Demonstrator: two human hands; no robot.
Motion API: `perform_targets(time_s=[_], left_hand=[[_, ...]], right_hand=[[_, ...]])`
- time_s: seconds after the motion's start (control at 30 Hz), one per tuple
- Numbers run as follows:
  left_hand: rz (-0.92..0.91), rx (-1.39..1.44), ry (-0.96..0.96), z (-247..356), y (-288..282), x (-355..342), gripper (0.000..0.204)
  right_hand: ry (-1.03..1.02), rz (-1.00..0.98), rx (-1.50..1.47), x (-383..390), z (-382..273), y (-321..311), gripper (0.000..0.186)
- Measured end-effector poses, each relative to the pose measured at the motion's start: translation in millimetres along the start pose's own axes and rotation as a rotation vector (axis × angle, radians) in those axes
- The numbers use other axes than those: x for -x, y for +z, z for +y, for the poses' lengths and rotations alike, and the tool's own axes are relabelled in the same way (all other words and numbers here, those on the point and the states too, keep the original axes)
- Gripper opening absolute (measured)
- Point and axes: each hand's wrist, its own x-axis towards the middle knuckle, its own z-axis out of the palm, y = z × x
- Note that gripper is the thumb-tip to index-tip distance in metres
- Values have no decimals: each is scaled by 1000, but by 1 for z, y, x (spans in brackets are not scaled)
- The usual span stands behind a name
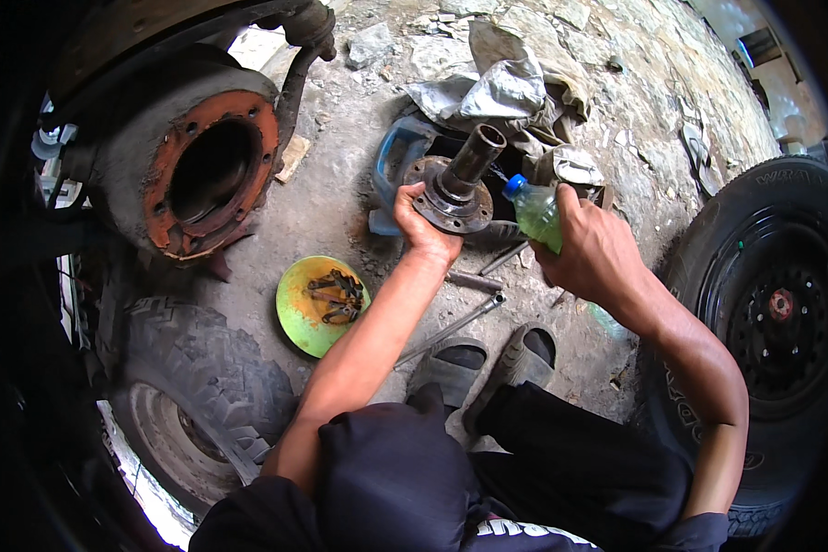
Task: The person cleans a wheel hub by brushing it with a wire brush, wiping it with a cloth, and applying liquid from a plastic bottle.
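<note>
The spindle hub (458, 184) is gripped at its flange by the left hand (420, 221); beside it, a green bottle (534, 212) is held tilted by the right hand (589, 253). Rinsing appears underway, refitting remains undone.

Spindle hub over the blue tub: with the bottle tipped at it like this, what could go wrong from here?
1. The left hand grips only the flange edge of the spindle hub; wetted, it may slip and drop into the blue tub.
2. The right hand tilts the plastic bottle from the side; liquid could miss the tub and spill on the ground.
3. Loose rods lie by the sandalled feet, a trip hazard.
</note>
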Motion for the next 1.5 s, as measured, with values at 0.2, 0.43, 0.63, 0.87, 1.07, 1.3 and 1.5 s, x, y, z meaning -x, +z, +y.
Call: perform_targets(time_s=[0.2, 0.43, 0.63, 0.87, 1.07, 1.3, 1.5], left_hand=[[-76, 45, -83, 5, -11, -5, 56], [-210, 12, -198, 15, -25, -6, 58], [-233, -62, -188, 15, -24, -2, 62], [-409, 154, -309, 18, -41, -12, 67], [-397, 116, -250, 19, -40, -8, 64], [-404, 159, -259, 24, -39, -4, 65], [-352, -36, -126, 27, -49, -14, 66]], right_hand=[[-4, -51, -10, 3, -11, -22, 44], [-78, -3, -59, 11, -21, -30, 63], [-75, -90, -74, 12, -26, -31, 62], [-79, -104, -48, 10, -21, -31, 64], [-183, -102, -61, 11, -13, -19, 44], [-107, -108, 20, 10, -5, -11, 42], [-65, -191, 41, 13, -5, -3, 58]])
